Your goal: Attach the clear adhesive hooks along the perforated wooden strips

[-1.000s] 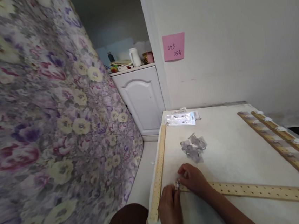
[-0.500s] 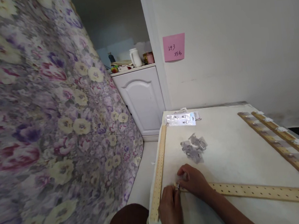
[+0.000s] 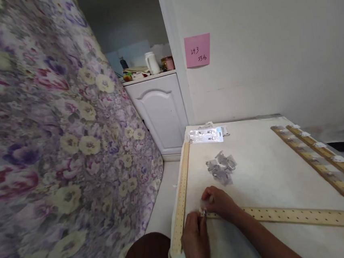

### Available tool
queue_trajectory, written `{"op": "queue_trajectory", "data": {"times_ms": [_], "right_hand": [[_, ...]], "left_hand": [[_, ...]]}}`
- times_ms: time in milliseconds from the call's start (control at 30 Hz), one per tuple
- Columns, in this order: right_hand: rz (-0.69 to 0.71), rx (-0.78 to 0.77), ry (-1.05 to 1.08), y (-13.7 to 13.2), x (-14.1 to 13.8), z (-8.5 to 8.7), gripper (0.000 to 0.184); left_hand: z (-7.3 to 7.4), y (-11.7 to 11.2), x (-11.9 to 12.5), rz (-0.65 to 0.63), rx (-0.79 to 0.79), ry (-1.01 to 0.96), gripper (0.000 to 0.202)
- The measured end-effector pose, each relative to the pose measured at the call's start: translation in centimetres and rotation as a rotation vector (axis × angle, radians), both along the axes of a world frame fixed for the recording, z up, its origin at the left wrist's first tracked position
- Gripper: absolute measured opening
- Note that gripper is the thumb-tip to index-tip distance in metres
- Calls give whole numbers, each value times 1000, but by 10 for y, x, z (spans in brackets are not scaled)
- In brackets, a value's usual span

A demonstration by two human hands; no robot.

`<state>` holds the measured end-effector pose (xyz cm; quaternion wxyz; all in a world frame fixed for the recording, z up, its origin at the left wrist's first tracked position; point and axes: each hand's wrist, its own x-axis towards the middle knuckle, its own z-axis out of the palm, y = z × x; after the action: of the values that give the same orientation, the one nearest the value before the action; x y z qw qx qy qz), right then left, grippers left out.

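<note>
A pale wooden strip (image 3: 292, 215) with rows of holes lies across the front of the table, its left end between my hands. My left hand (image 3: 196, 238) is closed at that end, fingertips against the wood and beside a small metal clip (image 3: 204, 212). From the right, my right hand (image 3: 220, 202) pinches the clear plastic tab of this clip over the strip; the fingers partly hide it. Beyond my hands lies a loose pile of clear plastic tabs with metal clips (image 3: 221, 169).
Another perforated strip (image 3: 183, 197) runs along the table's left edge. Packaged clips (image 3: 205, 135) lie at the back. On the right are two wooden strips (image 3: 321, 165) with clear tabs and white pieces. A floral curtain (image 3: 71, 155) hangs left; a white cabinet (image 3: 161, 113) stands behind.
The whole view has shifted slightly. My right hand still pinches the tab by the strip's left end, with its fingers a little differently placed; my left hand stays there.
</note>
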<state>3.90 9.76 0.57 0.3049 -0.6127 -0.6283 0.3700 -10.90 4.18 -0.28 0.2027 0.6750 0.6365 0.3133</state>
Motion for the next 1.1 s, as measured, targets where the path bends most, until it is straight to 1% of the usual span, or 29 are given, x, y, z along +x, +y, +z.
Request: {"op": "queue_trajectory", "data": {"times_ms": [267, 400, 500, 567, 633, 767, 833, 900, 1000, 1100], "right_hand": [[-30, 28, 8, -2, -1, -4, 26], [-53, 92, 29, -5, 0, -4, 28], [-83, 153, 55, -9, 2, -3, 20], [-112, 187, 62, -13, 8, -3, 16], [-148, 211, 57, -17, 20, -5, 13], [-259, 232, 14, -23, 57, -9, 14], [-320, 232, -14, -22, 75, -10, 16], [-362, 235, -41, -18, 86, -10, 16], [-397, 257, -89, -7, 89, -8, 13], [-414, 297, -139, 5, 79, -6, 16]], "left_hand": [[0, -1, -2, -10, 72, -3, 19], [-1, -3, -2, -3, 73, -14, 20], [1, -4, -2, 5, 67, -44, 19], [2, -5, -1, 18, 67, -69, 20], [3, -6, 0, 35, 83, -88, 22], [6, -6, 3, 82, 101, -109, 26], [6, -5, 3, 65, 71, -114, 27], [5, -3, 2, 54, 56, -126, 30], [0, -1, 2, 96, 63, -138, 34], [-7, 1, 0, 117, 33, -115, 35]]}}
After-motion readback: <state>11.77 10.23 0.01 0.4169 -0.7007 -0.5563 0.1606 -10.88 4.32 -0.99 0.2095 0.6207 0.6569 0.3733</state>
